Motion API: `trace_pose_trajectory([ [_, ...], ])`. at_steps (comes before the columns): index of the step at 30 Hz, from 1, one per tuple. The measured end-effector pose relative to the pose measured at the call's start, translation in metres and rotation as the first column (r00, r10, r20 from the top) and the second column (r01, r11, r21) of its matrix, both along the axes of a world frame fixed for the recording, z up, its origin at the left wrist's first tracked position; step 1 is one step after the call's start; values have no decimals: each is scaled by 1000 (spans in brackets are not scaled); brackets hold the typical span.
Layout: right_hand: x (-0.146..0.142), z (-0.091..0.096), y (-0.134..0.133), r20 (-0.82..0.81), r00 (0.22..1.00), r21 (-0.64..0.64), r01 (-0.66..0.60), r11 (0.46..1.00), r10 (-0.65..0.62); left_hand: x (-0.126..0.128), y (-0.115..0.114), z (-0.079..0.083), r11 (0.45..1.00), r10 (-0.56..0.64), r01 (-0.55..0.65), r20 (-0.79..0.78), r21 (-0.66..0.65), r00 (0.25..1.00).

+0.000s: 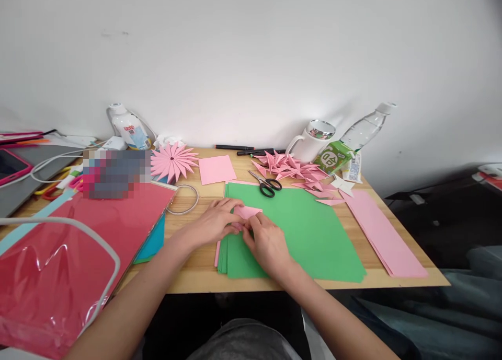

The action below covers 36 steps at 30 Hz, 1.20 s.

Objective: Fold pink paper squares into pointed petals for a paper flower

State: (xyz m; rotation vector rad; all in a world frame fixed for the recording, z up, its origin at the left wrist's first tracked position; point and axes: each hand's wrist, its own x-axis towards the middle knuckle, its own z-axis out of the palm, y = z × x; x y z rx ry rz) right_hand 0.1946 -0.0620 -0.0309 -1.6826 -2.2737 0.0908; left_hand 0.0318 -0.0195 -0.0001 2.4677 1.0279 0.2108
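Observation:
Both hands meet over a stack of green paper (309, 234), holding one small folded piece of pink paper (248, 212). My left hand (217, 221) grips its left side, fingers bent round it. My right hand (269, 242) pinches the near right edge, and the fingertips hide part of the fold. Just beyond the hands, black-handled scissors (267, 186) rest on the green stack. A square pink sheet (217, 170) lies behind, beside a pink paper pinwheel-like star (172, 160). Several folded pink pointed pieces (288, 166) are heaped at the back right.
A roll of clear tape (183, 199) and red paper in a plastic sleeve (78, 245) lie left. Pink paper strips (384, 234) are at right. A white mug (311, 140), green carton (333, 157), tilted clear bottle (366, 127) and white bottle (129, 127) stand along the wall.

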Motion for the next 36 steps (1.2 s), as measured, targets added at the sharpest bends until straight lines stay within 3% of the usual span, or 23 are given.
trace_pose_trajectory([
  [4,-8,-6,0,55,995,91,72,993,-78,-1,1,-6,1000,4,-4,2,3,1000],
  [9,7,-11,4,99,990,137,83,987,-97,-3,3,-11,999,-26,26,13,30,1000],
  [14,27,-11,8,110,986,171,109,979,-129,-2,5,-3,999,-15,15,-8,-53,1000],
  [18,18,-10,3,23,997,200,70,977,-76,-2,7,1,997,-34,34,-3,-66,999],
  [21,1,-7,-2,-54,997,160,-47,986,57,-4,8,0,998,-35,35,15,-45,999],
  [23,-7,-4,-3,-53,997,108,-55,993,61,-4,8,-1,999,-38,39,23,-37,999],
  [28,-12,3,-1,-58,998,-51,30,998,-33,-5,7,-1,999,-50,50,14,-9,999],
  [33,-7,5,2,-234,968,-177,51,983,-92,-4,5,3,999,-43,43,-7,16,999],
  [36,-6,5,1,-260,958,-196,69,978,-120,-3,4,4,999,-41,41,-19,-1,999],
])
